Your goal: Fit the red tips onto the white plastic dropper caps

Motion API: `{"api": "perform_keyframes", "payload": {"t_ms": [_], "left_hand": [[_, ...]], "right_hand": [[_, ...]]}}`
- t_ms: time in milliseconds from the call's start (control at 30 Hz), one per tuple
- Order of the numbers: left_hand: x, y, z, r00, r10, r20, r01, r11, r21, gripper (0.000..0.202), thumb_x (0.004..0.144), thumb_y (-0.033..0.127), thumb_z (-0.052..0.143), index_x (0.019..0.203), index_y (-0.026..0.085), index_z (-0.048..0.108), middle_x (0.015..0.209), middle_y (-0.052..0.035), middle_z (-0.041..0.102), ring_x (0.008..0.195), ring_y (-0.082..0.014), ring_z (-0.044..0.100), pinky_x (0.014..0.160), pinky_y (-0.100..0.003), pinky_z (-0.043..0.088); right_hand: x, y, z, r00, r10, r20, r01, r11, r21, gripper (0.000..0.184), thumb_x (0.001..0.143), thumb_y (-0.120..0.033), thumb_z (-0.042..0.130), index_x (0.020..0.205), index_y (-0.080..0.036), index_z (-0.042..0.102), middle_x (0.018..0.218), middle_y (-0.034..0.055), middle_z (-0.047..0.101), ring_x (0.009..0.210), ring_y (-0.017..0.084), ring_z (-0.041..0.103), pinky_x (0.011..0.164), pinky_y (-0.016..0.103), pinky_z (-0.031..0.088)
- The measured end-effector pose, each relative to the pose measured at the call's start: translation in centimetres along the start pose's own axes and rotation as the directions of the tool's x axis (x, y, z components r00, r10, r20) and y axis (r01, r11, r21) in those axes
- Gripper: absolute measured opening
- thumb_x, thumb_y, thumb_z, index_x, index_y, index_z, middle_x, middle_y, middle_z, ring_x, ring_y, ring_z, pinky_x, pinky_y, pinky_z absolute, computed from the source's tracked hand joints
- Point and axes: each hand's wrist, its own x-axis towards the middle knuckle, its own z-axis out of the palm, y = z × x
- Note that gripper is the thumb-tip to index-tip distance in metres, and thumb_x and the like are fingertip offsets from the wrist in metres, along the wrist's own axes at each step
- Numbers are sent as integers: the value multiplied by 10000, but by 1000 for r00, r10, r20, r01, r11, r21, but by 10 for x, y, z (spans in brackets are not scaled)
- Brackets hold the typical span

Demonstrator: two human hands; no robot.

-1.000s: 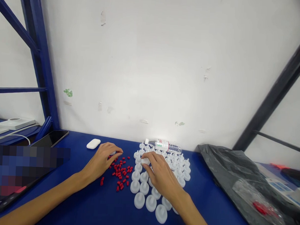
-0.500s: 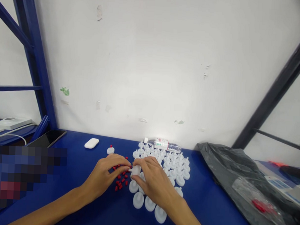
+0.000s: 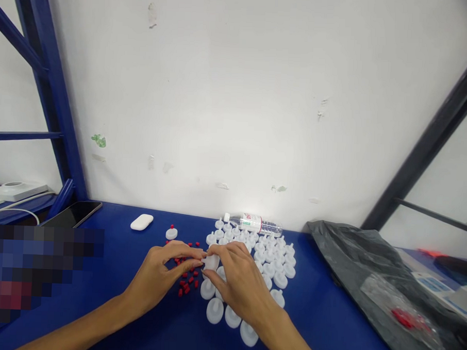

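Observation:
My right hand (image 3: 234, 278) grips a white plastic nozzle cap (image 3: 211, 263) between thumb and fingers, turned on its side so its spout points left. Thumb and fingertips of my left hand (image 3: 167, 267) are pinched together at the spout's tip. Whatever is between them is hidden. Small red caps (image 3: 187, 286) lie scattered on the blue table beneath and beside the left hand. Many more white nozzle caps (image 3: 268, 269) stand spout up in a cluster around and behind my right hand. One white cap with a red tip (image 3: 171, 233) stands apart, beyond my left hand.
A clear bottle (image 3: 254, 224) lies along the wall behind the cluster. At the back left are a white case (image 3: 142, 222) and a phone (image 3: 75, 214). A dark plastic sheet (image 3: 349, 268) with a clear bag of red pieces (image 3: 403, 317) covers the right side.
The white nozzle cap's spout has gone in closer to my left fingertips, and less of it shows. Both hands stay in nearly the same place; the view has shifted slightly.

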Motion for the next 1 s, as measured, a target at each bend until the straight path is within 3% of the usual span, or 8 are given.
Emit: {"api": "perform_keyframes", "payload": {"t_ms": [367,567,733,833,1000], "left_hand": [[1,4,0,994,-101,48,106,987,-124,163,841,375,707,893,243,788,933,-18,793,892,-222,735,857,-311,586],[2,8,0,987,-130,93,148,965,-218,185,842,381,709,896,214,767,933,-38,784,880,-221,730,822,-301,589],[5,10,-2,967,-178,181,232,908,-350,235,828,390,731,940,184,723,966,-71,770,915,-232,718,823,-317,577],[6,8,-4,954,-201,223,280,862,-423,332,789,387,770,1041,189,686,1005,-80,743,974,-235,692,859,-330,563],[4,14,-8,909,-206,363,383,755,-531,619,766,375,777,1336,265,562,1292,-99,641,1223,-278,579,1008,-413,495]], "right_hand": [[1,-4,2,999,-35,-18,35,999,11,297,898,-196,677,1153,-228,528,1008,48,690,967,218,630,889,390,505],[0,-3,1,994,-52,-94,54,998,19,228,925,-189,639,1126,-223,538,1018,43,689,982,206,631,895,385,504],[0,-2,0,991,-45,-128,52,997,53,280,924,-182,640,1176,-227,525,1079,43,684,1013,194,634,918,375,511],[1,-2,-1,980,-102,-168,114,991,65,310,949,-198,611,1234,-240,498,1044,42,688,1009,199,639,909,382,520],[1,-6,-1,958,-167,-232,197,974,112,382,977,-182,560,1329,-277,444,1089,40,692,1053,186,642,935,388,529]]}}
